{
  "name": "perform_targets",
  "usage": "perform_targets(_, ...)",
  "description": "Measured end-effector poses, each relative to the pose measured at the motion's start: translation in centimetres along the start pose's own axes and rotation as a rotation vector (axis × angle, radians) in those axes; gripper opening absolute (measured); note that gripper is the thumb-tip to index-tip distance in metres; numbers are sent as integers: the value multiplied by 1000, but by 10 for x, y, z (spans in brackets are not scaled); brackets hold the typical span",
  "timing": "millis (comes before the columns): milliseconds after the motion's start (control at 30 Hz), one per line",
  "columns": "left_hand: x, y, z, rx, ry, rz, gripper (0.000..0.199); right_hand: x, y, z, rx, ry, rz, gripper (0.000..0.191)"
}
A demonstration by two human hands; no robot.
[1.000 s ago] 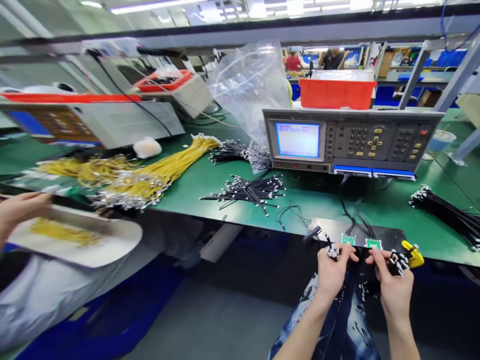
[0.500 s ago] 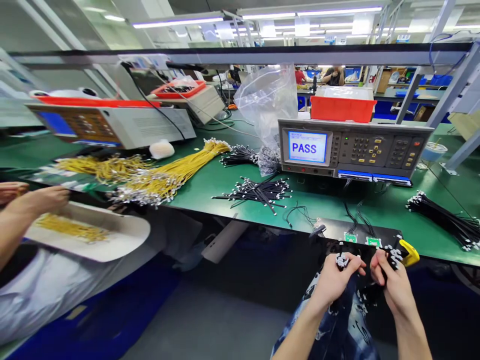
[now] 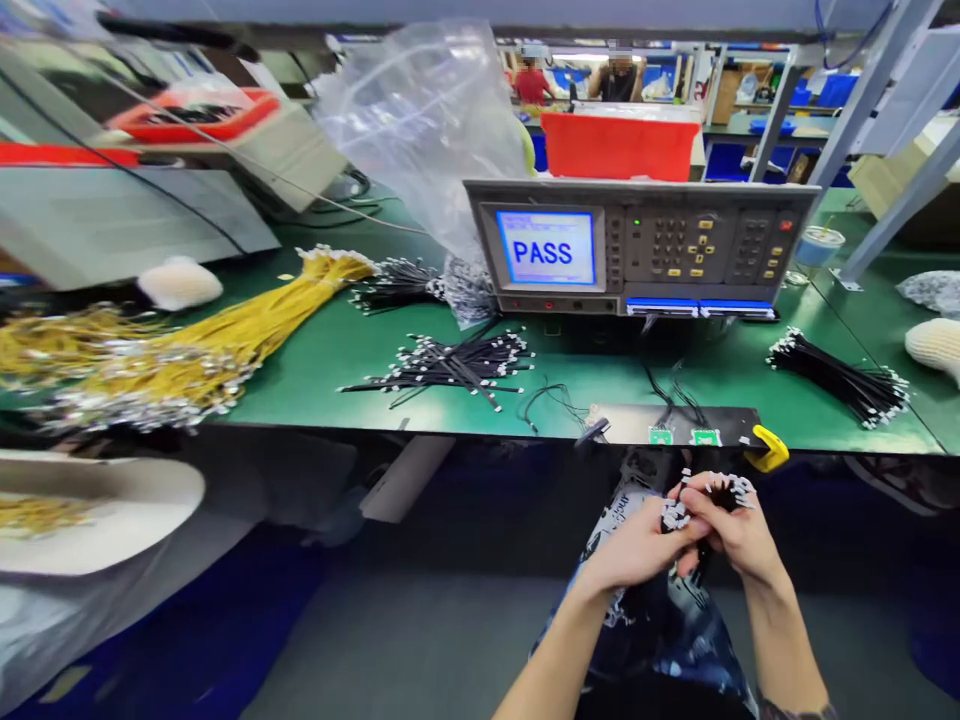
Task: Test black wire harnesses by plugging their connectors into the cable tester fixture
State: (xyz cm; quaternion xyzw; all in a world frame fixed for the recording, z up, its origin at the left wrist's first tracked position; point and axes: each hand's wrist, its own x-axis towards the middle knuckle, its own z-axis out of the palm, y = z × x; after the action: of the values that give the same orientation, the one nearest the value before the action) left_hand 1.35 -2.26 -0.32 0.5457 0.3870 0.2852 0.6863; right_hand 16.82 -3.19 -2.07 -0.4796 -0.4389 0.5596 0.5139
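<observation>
With the tester (image 3: 731,255) reading PASS, the left hand (image 3: 634,545) and right hand (image 3: 750,535) touch, each curled snugly around black cables (image 3: 674,515).

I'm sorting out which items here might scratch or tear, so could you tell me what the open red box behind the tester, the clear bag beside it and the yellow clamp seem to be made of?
Red box: probably rigid plastic, evenly coloured with straight moulded-looking walls.
Clear bag: thin plastic film, see-through, glossy and creased.
Yellow clamp: smooth, perhaps plastic or painted metal.
</observation>
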Motion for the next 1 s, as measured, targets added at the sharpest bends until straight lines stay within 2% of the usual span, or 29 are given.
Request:
perform_targets(67, 2, 0, -2, -48, -152, -66, 63, 1, 0, 2, 10, 47, 0, 40)
perform_targets(100, 3, 0, -3, -67, -189, -78, 67, 2, 1, 3, 13, 73, -12, 37)
perform_targets(200, 5, 2, -5, -117, -158, -51, 71, 5, 1, 2, 30, 148, -53, 31)
perform_targets(333, 5, 2, -5, -203, -60, -39, 64, 7, 2, 0, 62, 184, -78, 31)
perform_targets(467, 3, 3, -6, -209, -104, -65, 63, 8, 1, -2, 135, 111, -64, 43)
perform_targets(567, 2, 3, -5, -207, -117, -56, 65, 10, -2, -2, 170, 81, -67, 43)
perform_targets(733, 3, 2, -1, -176, 23, 3, 66, 11, 3, -2, 66, 176, -143, 36)
perform_targets(833, 4, 1, -2, -137, 122, 15, 66, 12, 8, -1, -38, 293, -249, 34)
perform_targets(1000, 5, -4, -7, -85, 257, 19, 61, 13, 5, 10, 128, 447, -293, 38)
